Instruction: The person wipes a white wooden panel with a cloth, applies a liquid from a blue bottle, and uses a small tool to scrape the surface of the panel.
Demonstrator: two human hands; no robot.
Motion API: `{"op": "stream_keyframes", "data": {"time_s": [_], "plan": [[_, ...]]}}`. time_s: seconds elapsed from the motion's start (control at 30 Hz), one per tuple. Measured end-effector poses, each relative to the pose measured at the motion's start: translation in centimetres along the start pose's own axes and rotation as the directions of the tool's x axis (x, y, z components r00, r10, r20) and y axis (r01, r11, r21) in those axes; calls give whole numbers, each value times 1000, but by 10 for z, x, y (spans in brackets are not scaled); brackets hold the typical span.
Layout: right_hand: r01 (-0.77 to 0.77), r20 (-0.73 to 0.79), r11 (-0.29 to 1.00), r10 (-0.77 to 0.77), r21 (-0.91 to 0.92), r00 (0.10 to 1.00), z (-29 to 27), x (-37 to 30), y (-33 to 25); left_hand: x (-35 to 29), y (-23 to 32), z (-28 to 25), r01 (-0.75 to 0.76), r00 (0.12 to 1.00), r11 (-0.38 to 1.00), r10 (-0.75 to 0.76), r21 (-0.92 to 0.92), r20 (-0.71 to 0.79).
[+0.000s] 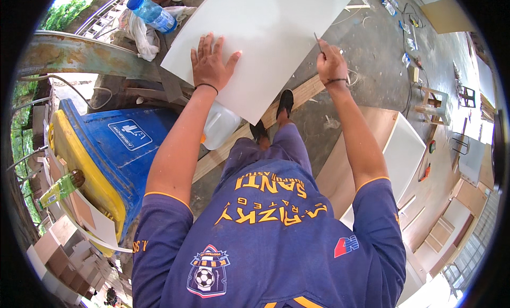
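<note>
A large white board (265, 40) reaches away in front of me, with one corner pointing toward my body. My left hand (213, 63) rests palm down on its left part, fingers spread and holding nothing. At the board's right edge, my right hand (332, 62) is closed around a thin dark stick-like tool (317, 38). Only the tool's slim tip sticks out past the fingers, so its exact kind cannot be made out.
A blue bin (122, 133) with a yellow rim and a translucent jug (221, 126) are at left. Beyond them lies a blue-capped water bottle (152, 14). A wooden plank (303, 93) runs beneath the board. A box-like wood panel piece (366, 148) stands at right; cables and scraps litter the floor.
</note>
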State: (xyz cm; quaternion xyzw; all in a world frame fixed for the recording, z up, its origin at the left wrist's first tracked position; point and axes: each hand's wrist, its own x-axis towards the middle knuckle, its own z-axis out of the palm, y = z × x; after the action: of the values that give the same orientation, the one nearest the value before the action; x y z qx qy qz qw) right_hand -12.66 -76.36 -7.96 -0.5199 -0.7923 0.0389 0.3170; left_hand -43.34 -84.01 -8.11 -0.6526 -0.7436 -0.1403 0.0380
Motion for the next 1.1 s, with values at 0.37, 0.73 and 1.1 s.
{"op": "stream_keyframes", "data": {"time_s": [0.37,0.73,1.1], "plan": [[332,400,794,-560,510,725,-12,-170,-172,-2,2,5,27,999,1000,-27,-13,-17],[111,276,985,-70,-133,959,0,-24,-46,0,4,2,47,999,999,-47,1,2],[233,218,964,-257,129,942,-9,-67,-84,0,-1,0,61,998,998,-61,22,-17]]}}
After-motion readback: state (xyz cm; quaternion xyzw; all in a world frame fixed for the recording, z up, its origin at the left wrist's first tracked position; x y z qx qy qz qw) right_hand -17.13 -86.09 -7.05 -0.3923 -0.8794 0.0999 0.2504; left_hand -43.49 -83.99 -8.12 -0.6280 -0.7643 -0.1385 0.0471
